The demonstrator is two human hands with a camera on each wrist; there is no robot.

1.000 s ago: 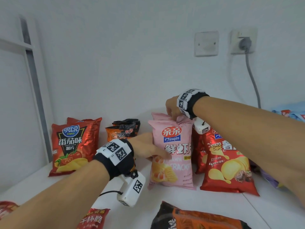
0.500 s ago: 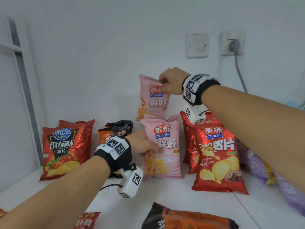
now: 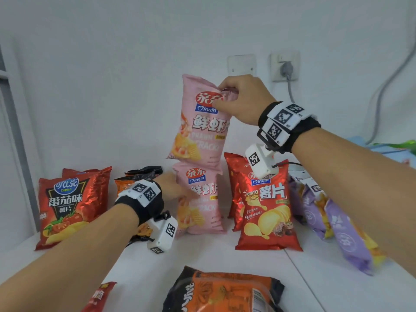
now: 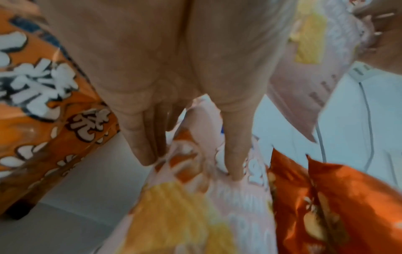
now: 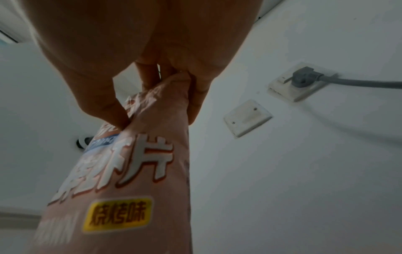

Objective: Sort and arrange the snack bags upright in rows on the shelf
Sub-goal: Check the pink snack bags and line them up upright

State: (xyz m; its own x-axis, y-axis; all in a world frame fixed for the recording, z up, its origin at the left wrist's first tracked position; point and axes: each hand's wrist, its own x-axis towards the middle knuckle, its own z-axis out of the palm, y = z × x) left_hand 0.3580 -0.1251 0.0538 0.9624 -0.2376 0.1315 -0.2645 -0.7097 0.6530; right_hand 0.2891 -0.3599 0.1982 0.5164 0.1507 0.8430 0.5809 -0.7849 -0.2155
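Observation:
Two pink prawn-cracker bags are in play. One pink bag (image 3: 199, 200) stands upright on the white shelf (image 3: 139, 262); my left hand (image 3: 180, 190) holds its left edge, thumb on the front and fingers behind (image 4: 139, 146). The other pink bag (image 3: 200, 124) hangs in the air just above it, pinched at its crumpled top corner by my right hand (image 3: 221, 95). In the right wrist view the thumb and fingers (image 5: 195, 96) bunch the bag's top (image 5: 165, 106).
Red tomato chip bags (image 3: 67, 206) stand at the left, orange-black bags (image 3: 132, 176) behind my left wrist, red potato chip bags (image 3: 265, 210) right of the pink one, purple bags (image 3: 337, 230) lean farther right. An orange-black bag (image 3: 225, 291) lies at the front. A plugged wall socket (image 3: 286, 68) is behind.
My right hand has lifted the rear pink bag up from behind the front one into the air. The left hand has stayed on the standing pink bag.

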